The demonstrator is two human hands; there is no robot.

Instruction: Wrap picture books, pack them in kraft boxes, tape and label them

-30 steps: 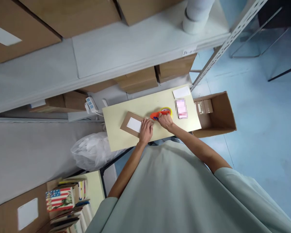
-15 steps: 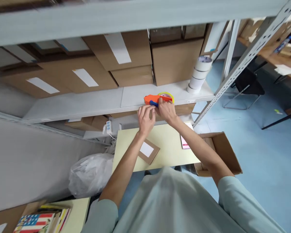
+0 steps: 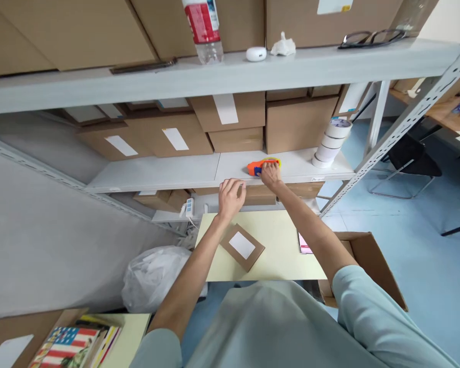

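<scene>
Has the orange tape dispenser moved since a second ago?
Yes: the dispenser went forward, from over the pale table to the grey shelf beyond, in the right hand.

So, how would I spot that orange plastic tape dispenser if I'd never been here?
Start with the grey metal shelving unit, then find the stack of white tape rolls on it. Left of that stack, the person's right hand holds the orange plastic tape dispenser. Its bright orange body and blue part set it apart from the white rolls and brown cardboard boxes.
</scene>
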